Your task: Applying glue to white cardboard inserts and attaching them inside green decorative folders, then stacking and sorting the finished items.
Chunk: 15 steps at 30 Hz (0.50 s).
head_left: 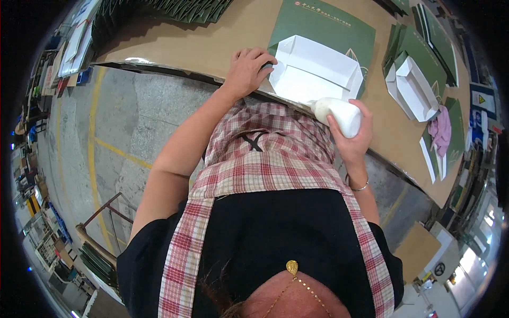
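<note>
- two bare hands work at the near edge of the table: the right hand (356, 130) is wrapped around a white bottle (344, 117), thumb on the near side, fingers around the far side.
- the bottle lies tipped over, its narrow end toward the left, at the near rim of the white opened base (318, 71); that angle probably lets its tip reach the flaps.
- the left hand (249, 69) sits at the base's left end with curled fingers, seemingly to steady it; whether it pinches the edge i cannot tell.
- the base belongs to a green bag (323, 29) lying flat, its body stretching away from the person, which likely keeps the open end within easy reach; a pale cord handle (364, 72) shows beside its right edge.
- to the right, a second bag, its white base (416, 87) also opened, lies apart from the first, with a pink cloth (439, 131) just beside it, perhaps kept close for wiping.
- the tabletop (212, 45) is brown and smooth, and many green folded pieces (185, 9) stand packed along its far left.
- beyond, a grey worn floor (154, 100) carries yellow lines (94, 111), and a cluttered workshop curves around the rim.
</note>
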Each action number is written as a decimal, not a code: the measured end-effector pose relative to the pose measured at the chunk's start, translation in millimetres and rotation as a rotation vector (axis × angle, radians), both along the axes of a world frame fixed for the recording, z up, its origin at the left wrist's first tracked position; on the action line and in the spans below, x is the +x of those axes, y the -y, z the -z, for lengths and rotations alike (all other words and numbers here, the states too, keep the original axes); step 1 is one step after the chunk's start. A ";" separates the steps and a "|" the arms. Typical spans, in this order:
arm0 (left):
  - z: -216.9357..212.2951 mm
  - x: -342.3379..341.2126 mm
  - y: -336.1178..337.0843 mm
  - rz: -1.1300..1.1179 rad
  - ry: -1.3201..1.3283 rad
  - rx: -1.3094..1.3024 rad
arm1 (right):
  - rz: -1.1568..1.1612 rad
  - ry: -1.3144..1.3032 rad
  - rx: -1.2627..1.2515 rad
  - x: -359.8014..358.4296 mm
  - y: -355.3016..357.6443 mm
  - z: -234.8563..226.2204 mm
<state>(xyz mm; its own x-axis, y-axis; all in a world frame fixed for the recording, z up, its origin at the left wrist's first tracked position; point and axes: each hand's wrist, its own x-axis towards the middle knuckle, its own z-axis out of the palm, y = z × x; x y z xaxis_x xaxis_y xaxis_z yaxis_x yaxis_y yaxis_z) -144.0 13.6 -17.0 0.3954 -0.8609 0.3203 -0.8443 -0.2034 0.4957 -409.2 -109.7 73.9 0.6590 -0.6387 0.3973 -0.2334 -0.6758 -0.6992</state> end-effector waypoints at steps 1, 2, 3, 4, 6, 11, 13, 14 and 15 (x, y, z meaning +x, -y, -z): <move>0.7 0.8 -0.2 0.004 0.003 -0.014 | 0.003 -0.003 -0.011 -2.5 1.5 -1.0; 1.4 1.1 -0.3 0.008 0.006 -0.028 | 0.005 -0.003 -0.012 -5.5 2.7 -2.5; 0.2 0.7 0.0 0.012 0.006 -0.028 | 0.026 -0.025 -0.019 -8.8 3.6 -3.8; -1.2 0.1 0.2 0.006 0.006 -0.020 | 0.046 -0.047 -0.027 -12.1 4.8 -4.5; -2.3 -0.4 0.4 0.003 0.006 -0.011 | 0.059 -0.038 -0.025 -18.7 8.1 -3.3; -2.5 0.0 0.7 0.005 -0.003 -0.010 | 0.099 -0.026 -0.045 -31.9 16.5 -4.8; -2.1 0.6 1.4 0.011 -0.001 -0.011 | 0.108 -0.001 -0.006 -36.3 18.2 -7.8; -2.0 0.9 1.7 0.011 0.001 -0.011 | 0.115 -0.001 -0.007 -38.9 19.1 -9.7; -2.4 0.7 1.6 0.017 0.001 -0.012 | 0.131 -0.027 -0.027 -41.8 20.1 -11.7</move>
